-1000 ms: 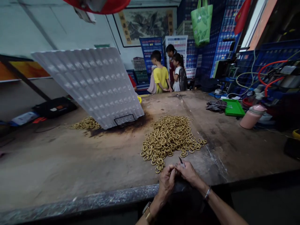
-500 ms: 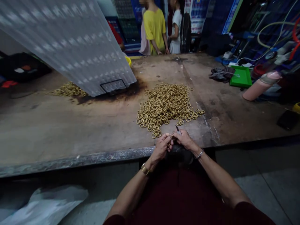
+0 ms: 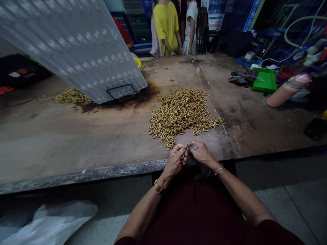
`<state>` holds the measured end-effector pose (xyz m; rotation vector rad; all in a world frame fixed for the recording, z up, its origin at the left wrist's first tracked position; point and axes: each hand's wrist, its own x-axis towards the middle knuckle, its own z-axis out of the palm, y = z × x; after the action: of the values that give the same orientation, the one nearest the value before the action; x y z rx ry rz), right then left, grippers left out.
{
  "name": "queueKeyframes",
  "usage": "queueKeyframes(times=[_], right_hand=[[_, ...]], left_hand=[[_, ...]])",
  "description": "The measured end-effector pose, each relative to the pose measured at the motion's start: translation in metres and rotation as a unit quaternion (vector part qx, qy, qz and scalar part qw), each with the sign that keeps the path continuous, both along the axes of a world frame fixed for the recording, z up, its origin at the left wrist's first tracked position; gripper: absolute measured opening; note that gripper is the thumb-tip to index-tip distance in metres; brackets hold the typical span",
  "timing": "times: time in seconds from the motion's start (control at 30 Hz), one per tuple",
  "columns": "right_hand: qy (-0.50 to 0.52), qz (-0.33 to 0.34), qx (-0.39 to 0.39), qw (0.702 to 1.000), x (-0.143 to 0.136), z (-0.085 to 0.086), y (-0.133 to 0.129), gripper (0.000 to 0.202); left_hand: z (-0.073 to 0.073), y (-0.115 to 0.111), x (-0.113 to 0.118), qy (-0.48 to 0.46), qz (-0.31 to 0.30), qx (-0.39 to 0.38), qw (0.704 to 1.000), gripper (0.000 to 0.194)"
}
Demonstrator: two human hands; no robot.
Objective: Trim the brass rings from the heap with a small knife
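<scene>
My left hand [image 3: 176, 158] is closed at the table's front edge, with brass-coloured rings [image 3: 182, 158] in its fingers. One ring [image 3: 186, 146] is pinched at the fingertips, facing my other hand. Close beside it, my right hand [image 3: 201, 152] is closed around a small knife [image 3: 194, 146]; only a grey part of it shows, and its tip is hidden or too small to make out. Just beyond both hands lies a large loose heap of the same rings [image 3: 181, 110], with a few stragglers at its near and right edges.
A tall stack of translucent ribbed panels [image 3: 84, 51] leans over the wooden table [image 3: 76, 139] at left, near a smaller ring pile [image 3: 70, 96]. A green tray [image 3: 265, 80] and a pink bottle [image 3: 288, 90] are at right. People [image 3: 166, 25] stand beyond the far edge.
My right hand has turned, so the dark blade that pointed up and away no longer shows. A ring now stands out at my left fingertips. The view has shifted slightly.
</scene>
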<state>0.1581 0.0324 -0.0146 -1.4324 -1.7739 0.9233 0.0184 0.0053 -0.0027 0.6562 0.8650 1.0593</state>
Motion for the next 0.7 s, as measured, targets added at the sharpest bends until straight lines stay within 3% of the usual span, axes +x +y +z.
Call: queueKeyframes(times=[0.17, 0.3, 0.47, 0.6, 0.7], right_hand=[[-0.125, 0.084, 0.061, 0.987, 0.001, 0.005, -0.009, 0.012], [-0.171, 0.088, 0.062, 0.979, -0.001, 0.009, -0.011, 0.016], [-0.148, 0.087, 0.041, 0.984, 0.001, 0.009, -0.008, 0.017], [-0.155, 0.124, 0.005, 0.980, 0.004, 0.009, -0.001, 0.016], [-0.189, 0.074, 0.011, 0.979, 0.006, 0.006, 0.005, 0.015]], left_hand=[[-0.001, -0.001, -0.001, 0.037, 0.005, 0.019, 0.999, 0.039], [-0.005, -0.002, -0.003, 0.057, 0.001, 0.017, 0.998, 0.039], [-0.007, -0.004, -0.006, 0.093, -0.002, 0.049, 0.994, 0.036], [0.006, -0.006, -0.008, 0.102, -0.021, 0.065, 0.992, 0.038], [0.018, -0.005, -0.009, 0.051, -0.029, 0.054, 0.997, 0.040]])
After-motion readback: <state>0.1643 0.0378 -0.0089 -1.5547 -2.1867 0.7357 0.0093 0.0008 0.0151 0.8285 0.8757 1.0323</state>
